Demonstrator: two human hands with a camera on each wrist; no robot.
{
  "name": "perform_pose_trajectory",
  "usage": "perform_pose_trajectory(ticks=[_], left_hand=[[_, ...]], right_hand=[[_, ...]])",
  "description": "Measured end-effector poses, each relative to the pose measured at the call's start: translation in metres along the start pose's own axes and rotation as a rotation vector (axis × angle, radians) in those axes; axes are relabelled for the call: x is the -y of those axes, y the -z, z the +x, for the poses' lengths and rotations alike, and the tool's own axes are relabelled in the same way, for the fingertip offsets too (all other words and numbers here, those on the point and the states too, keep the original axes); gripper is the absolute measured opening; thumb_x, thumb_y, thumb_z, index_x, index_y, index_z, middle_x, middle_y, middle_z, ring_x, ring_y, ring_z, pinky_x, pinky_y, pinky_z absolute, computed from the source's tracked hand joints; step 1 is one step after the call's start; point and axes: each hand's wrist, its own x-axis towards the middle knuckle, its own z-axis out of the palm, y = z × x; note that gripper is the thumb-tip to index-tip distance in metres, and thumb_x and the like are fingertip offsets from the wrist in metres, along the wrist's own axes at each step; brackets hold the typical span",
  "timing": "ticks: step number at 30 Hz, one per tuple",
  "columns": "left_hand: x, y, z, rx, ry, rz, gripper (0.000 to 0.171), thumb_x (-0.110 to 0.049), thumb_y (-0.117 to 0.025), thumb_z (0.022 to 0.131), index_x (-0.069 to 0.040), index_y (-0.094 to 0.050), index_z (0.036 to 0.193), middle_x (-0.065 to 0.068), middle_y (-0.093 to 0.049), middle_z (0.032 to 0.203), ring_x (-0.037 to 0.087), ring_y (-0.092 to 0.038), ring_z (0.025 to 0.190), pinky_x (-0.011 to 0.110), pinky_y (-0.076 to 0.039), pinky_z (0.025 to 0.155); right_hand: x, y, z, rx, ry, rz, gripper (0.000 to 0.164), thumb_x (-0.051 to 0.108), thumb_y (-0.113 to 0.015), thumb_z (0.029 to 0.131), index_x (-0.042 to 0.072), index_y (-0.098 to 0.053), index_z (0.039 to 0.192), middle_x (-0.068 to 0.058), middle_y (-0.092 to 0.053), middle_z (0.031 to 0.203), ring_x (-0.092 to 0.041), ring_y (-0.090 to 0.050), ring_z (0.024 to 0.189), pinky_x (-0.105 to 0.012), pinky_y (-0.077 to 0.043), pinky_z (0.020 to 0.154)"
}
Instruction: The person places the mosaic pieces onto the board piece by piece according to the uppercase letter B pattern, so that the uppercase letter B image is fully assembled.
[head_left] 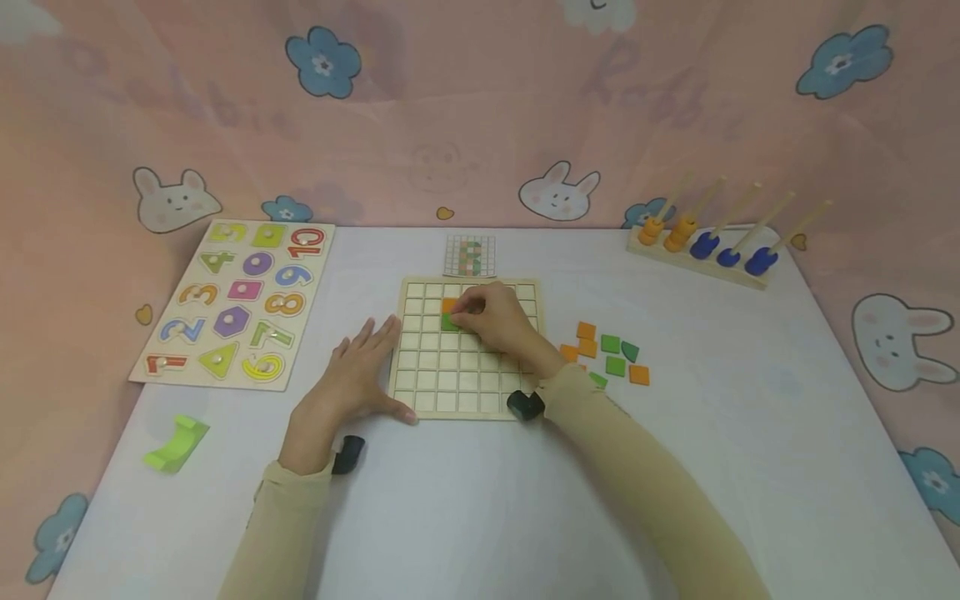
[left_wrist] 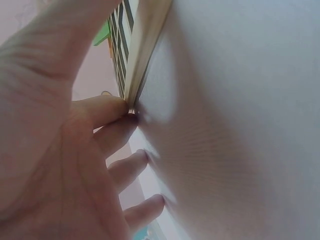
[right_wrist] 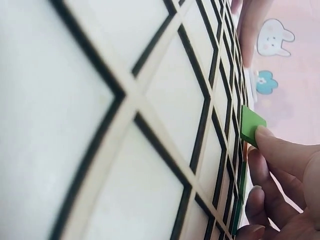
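Hands at work over a gridded board [head_left: 468,381] on a white table [head_left: 465,508]. The left hand [head_left: 347,375], fingers spread and gripping nothing, rests against the board's left edge; the right hand [head_left: 498,321] pinches a green tile [right_wrist: 253,125] above the cells, tilted in the right wrist view. Likely faults: lateral pressure from the left hand could shift the grid under the tile; a tilted release could leave it across a divider; the right fingertips could unseat the orange tile [head_left: 449,305] just beside them. Surroundings, left to right: left of the left hand, a green arch [head_left: 178,446] and a number puzzle [head_left: 257,308]; beyond the right hand, a pattern card [head_left: 470,256]; right of it, loose tiles [head_left: 615,367] and, farther off, a bead stand [head_left: 738,272]. The right hand hides several cells, and its black wrist device [head_left: 525,406] overhangs the board's near-right corner.
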Motion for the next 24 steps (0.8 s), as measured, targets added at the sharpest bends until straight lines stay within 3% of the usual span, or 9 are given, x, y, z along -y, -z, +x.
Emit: perform_pose_trajectory(ticks=[4, 10, 18, 24], left_hand=[[0.0004, 0.0004, 0.0001, -0.004, -0.004, -0.003, 0.146, -0.048, -0.101, 0.062, -0.007, -0.013, 0.171, 0.011, -0.011, 0.179, 0.039, -0.002, 0.167, 0.065, -0.004, 0.135], [0.0005, 0.0, -0.0004, -0.003, -0.004, -0.007, 0.147, -0.047, -0.102, 0.061, -0.007, -0.013, 0.171, 0.011, -0.012, 0.179, 0.039, -0.002, 0.167, 0.064, -0.004, 0.135], [-0.0009, 0.001, -0.0003, 0.005, 0.002, -0.013, 0.147, -0.045, -0.102, 0.06, -0.009, -0.012, 0.171, 0.01, -0.011, 0.179, 0.037, -0.001, 0.167, 0.063, -0.003, 0.135], [-0.0003, 0.0012, -0.0011, 0.008, 0.006, -0.011, 0.147, -0.045, -0.102, 0.061, -0.009, -0.012, 0.171, 0.01, -0.01, 0.179, 0.037, -0.001, 0.167, 0.063, -0.002, 0.136]], right_hand=[[0.0006, -0.0004, 0.001, -0.002, -0.013, -0.029, 0.01, 0.017, -0.08, 0.096, 0.008, -0.081, 0.1, -0.007, -0.079, 0.102, -0.018, -0.059, 0.09, -0.028, -0.049, 0.079], [0.0003, -0.0017, 0.0018, 0.014, -0.018, -0.086, 0.01, 0.018, -0.078, 0.097, 0.009, -0.082, 0.098, -0.006, -0.079, 0.109, -0.021, -0.065, 0.104, -0.038, -0.055, 0.096], [-0.0005, -0.0032, 0.0005, 0.008, -0.011, -0.103, 0.012, 0.019, -0.077, 0.098, 0.01, -0.079, 0.091, -0.006, -0.076, 0.106, -0.021, -0.061, 0.098, -0.037, -0.052, 0.089], [0.0003, -0.0023, -0.0016, 0.022, -0.021, -0.109, 0.011, 0.017, -0.075, 0.099, 0.008, -0.081, 0.097, -0.007, -0.076, 0.11, -0.022, -0.063, 0.102, -0.04, -0.055, 0.096]])
